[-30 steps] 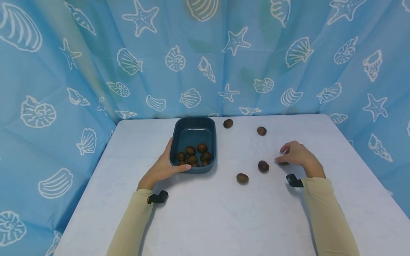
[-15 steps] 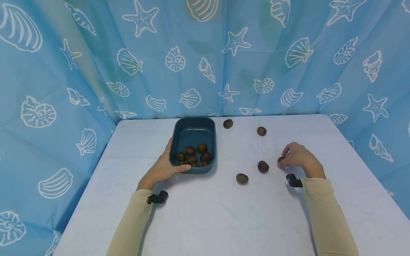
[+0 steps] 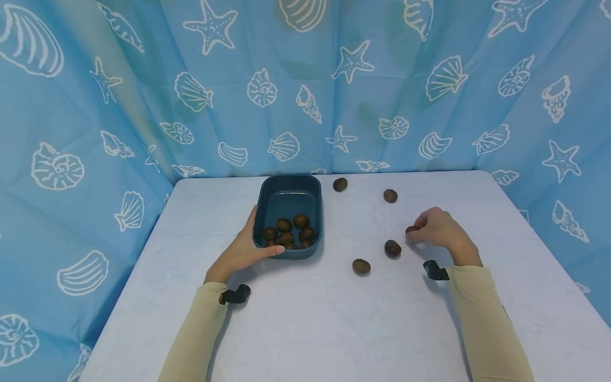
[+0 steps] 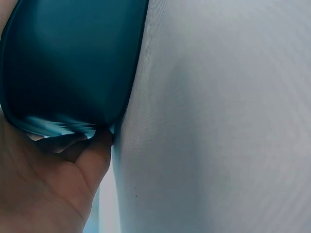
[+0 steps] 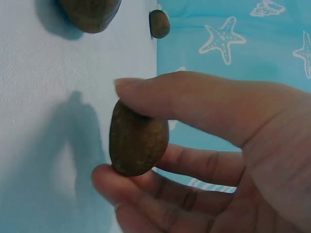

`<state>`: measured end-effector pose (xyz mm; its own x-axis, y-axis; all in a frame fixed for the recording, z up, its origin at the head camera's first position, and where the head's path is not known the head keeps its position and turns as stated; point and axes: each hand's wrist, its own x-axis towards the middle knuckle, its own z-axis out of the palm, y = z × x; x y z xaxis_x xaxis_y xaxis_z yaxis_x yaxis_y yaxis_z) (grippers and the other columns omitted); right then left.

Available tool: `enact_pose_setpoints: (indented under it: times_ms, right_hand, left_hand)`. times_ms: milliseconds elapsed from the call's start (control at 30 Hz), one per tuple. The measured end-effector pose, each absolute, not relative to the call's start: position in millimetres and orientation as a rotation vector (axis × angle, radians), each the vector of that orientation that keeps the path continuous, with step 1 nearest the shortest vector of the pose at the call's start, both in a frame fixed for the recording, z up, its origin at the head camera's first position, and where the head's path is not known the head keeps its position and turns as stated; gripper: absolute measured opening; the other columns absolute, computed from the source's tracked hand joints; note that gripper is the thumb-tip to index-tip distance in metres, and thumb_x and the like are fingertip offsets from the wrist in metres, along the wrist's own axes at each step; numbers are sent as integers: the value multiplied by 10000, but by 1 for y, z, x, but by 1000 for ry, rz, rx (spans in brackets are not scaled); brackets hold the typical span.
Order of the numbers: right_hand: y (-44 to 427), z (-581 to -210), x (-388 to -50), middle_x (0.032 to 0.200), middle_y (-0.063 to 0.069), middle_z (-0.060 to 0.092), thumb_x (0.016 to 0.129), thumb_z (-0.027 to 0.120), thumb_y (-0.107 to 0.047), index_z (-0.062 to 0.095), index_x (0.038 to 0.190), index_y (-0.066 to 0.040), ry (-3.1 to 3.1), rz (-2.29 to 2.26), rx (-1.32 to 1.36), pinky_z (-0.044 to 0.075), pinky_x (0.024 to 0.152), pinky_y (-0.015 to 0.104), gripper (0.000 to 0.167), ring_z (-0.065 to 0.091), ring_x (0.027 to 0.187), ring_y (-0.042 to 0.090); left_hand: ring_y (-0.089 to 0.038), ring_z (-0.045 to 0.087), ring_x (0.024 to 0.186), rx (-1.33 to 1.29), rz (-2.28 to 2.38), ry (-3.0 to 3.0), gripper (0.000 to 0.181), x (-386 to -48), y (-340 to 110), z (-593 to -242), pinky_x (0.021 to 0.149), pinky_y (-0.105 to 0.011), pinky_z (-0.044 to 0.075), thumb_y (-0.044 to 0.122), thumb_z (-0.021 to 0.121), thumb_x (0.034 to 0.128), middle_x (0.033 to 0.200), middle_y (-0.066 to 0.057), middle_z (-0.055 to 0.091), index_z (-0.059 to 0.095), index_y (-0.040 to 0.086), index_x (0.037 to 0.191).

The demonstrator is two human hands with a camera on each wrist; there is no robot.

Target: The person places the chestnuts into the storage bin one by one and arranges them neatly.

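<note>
My left hand (image 3: 242, 248) grips the near left corner of a dark teal box (image 3: 292, 202), its thumb along the front wall and its fingers at the left side. Several brown oval fruits (image 3: 284, 225), kiwi-like in look, lie in the near half of the box. Another brown oval fruit (image 5: 138, 141) is pinched by my right hand (image 3: 441, 233) between thumb and fingers, a little above the table; its exact kind is unclear. In the left wrist view, the teal box (image 4: 73, 58) hides most of the left fingers.
On the white table (image 3: 334, 329), several loose fruits lie right of the box: two nearer ones (image 3: 361, 267) (image 3: 393, 249) and two far ones (image 3: 340, 184) (image 3: 390, 196). A blue shell-print curtain (image 3: 286, 79) hangs behind the table's far edge.
My right fingers have closed on the fruit and lifted it, shifting it slightly left and away from me. The left hand and the box have stayed in place.
</note>
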<state>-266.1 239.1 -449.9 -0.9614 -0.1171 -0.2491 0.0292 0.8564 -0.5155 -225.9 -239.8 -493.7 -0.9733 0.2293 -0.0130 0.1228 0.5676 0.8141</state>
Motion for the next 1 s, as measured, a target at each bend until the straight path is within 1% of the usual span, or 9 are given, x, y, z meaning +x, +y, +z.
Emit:
enact_pose_setpoints:
  times_ms: [167,400,500,900,1000]
  right_hand:
    - [234,-451,-268,1061,183,712,893,800,-342,733,1111,3,2781,-846,-134,504,813,407,413,562,978,321]
    - [226,-453,-271,1089,177,725,890,812,-374,732,1182,16,2813,-934,-231,499,770,331,494,610,954,289]
    - [222,-453,-272,1099,177,733,888,814,-390,726,1203,11,2815,-975,-248,506,778,317,517,619,960,289]
    - [210,-450,-270,1119,152,741,890,816,-396,726,1230,-20,2858,-1071,-305,540,842,338,515,648,992,287]
    - [207,-449,-269,1119,164,744,889,815,-417,722,1235,-7,2865,-1093,-323,556,848,365,544,663,1003,304]
  left_hand:
    - [-353,200,1611,310,1385,2675,1295,-225,-240,-494,1232,-680,266,585,829,794,1766,-28,57,-103,341,1659]
    - [-351,191,1613,299,1381,2666,1301,-225,-240,-493,1233,-679,266,599,827,791,1766,-16,45,-115,352,1654]
    - [-348,187,1615,289,1378,2665,1303,-226,-240,-494,1235,-678,262,604,828,788,1766,-11,42,-113,356,1654]
    - [-339,188,1616,315,1387,2674,1289,-227,-241,-496,1235,-678,262,590,829,794,1765,7,46,-102,358,1656]
    - [-342,183,1617,307,1377,2674,1294,-227,-241,-496,1235,-677,261,601,825,792,1765,8,37,-110,361,1653]
